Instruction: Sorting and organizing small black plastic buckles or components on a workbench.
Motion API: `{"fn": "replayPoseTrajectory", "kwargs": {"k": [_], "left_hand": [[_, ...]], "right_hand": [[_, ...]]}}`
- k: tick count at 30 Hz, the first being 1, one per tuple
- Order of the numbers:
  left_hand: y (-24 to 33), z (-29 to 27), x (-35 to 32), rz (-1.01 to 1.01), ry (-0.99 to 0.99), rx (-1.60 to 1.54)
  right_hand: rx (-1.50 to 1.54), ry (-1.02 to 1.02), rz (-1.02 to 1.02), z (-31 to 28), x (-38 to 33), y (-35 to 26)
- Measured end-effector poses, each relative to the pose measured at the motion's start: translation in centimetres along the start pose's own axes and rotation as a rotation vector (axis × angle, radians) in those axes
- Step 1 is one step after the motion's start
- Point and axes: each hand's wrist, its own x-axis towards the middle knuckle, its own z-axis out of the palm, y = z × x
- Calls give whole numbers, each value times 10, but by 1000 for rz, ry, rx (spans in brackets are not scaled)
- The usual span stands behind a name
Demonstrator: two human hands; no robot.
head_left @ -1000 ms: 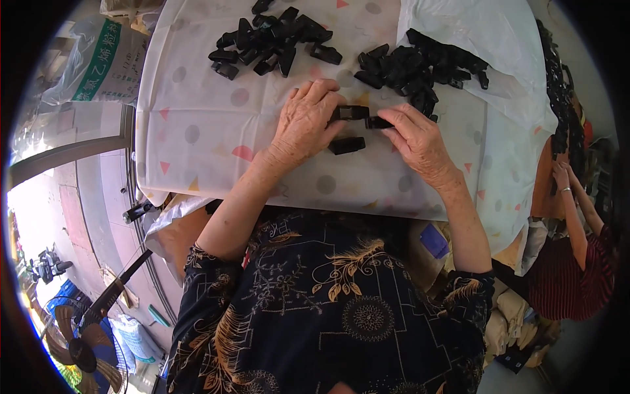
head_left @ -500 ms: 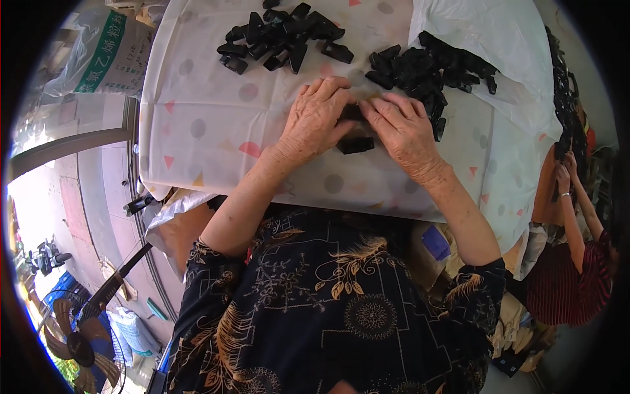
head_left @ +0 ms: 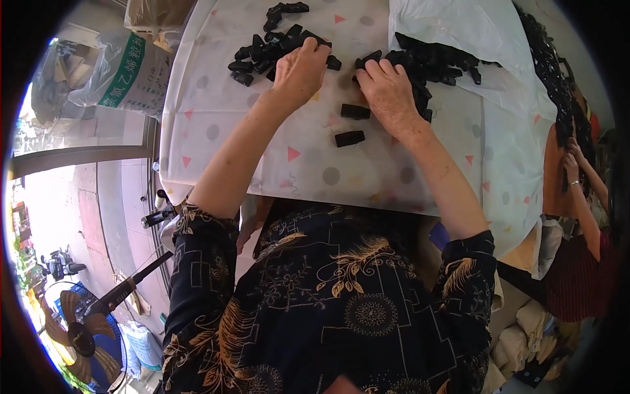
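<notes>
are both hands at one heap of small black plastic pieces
No: the left hand is at the left heap, the right hand at the right heap.

The worktop (head_left: pixel 203 105) holds two larger heaps of black parts (head_left: pixel 262 56) (head_left: pixel 436 60) and two separate black pieces (head_left: pixel 355 111) (head_left: pixel 350 138), beside one fan (head_left: pixel 82 338) and one co-worker (head_left: pixel 581 276).

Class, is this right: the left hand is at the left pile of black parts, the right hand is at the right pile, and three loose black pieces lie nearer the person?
Not three: the head view shows two loose black pieces there. The left hand and right hand are as stated.
</notes>
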Motion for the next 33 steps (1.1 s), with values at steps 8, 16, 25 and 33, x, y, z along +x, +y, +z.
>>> {"fn": "replayPoseTrajectory", "kwargs": {"k": [8,16,25,33], "left_hand": [[1,0,-11,84,-20,24],[27,11,-28,213,9,-197],[31,12,-32,-86,-80,-326],[33,13,-32,-23,-131,-313]], "right_hand": [[531,89,185,-6,-15,-12],[787,42,366,-13,-50,0],[498,-53,256,-20,-44,12],[514,117,70,-16,-6,7]]}}
